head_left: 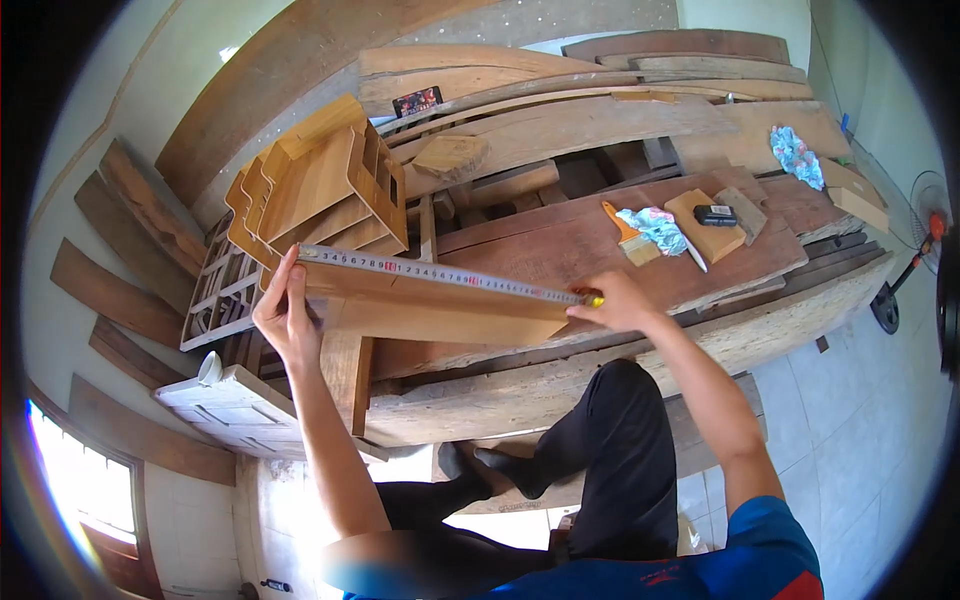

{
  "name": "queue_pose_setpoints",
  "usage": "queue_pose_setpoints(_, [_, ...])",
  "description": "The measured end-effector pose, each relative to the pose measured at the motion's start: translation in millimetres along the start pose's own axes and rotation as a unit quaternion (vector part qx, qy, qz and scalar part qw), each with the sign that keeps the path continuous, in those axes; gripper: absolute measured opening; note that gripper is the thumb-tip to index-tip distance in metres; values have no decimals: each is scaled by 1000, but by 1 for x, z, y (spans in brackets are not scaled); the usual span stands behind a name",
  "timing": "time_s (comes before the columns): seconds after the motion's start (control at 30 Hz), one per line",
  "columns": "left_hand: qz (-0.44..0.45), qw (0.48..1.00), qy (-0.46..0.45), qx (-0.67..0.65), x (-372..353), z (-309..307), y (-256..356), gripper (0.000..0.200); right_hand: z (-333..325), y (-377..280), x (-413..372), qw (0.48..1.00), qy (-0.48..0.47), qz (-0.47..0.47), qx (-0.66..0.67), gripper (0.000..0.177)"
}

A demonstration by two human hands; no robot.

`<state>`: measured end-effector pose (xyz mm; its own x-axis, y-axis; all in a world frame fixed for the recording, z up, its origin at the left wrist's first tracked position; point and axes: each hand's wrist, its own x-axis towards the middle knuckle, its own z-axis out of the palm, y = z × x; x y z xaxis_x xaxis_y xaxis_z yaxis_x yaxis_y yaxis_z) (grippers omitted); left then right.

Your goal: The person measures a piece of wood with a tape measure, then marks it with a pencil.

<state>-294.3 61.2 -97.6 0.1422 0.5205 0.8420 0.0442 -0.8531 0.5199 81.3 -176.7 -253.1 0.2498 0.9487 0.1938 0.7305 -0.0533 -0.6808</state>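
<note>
A tape measure's blade point(430, 271) stretches along the upper edge of a thin brown wooden board point(440, 312). My left hand point(289, 310) pinches the blade's end at the board's left corner, thumb and fingers closed. At the right end, my right hand point(615, 303) is wrapped around the tape measure's case, of which only a bit of yellow shows. Behind my left hand stands a wooden desk organizer point(320, 185) with wavy-edged dividers and small compartments.
Stacked planks point(590, 125) form the work surface. On it lie a brush point(622, 228), crumpled patterned cloths point(795, 157), a wooden block point(705, 222) with a black item point(715, 215), and a phone-like object point(417, 101). A white cup point(210, 369) sits at left; a fan point(932, 225) stands at right.
</note>
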Motion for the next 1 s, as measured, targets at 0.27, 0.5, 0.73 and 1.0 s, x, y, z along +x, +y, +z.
queue_pose_setpoints(0.27, [-143,980,79,-112,-68,115,-57,39,-136,38,-4,987,-42,-10,-153,56])
queue_pose_setpoints(0.5, [-228,945,110,-209,-142,173,-85,37,-162,32,-18,970,-100,68,-213,57])
queue_pose_setpoints(0.73, [-320,914,119,-219,-193,168,-111,37,-138,16,-22,962,-107,111,-226,60])
queue_pose_setpoints(1.0, [-293,882,127,-347,-206,155,-103,35,-128,1,-25,955,-82,126,-254,51])
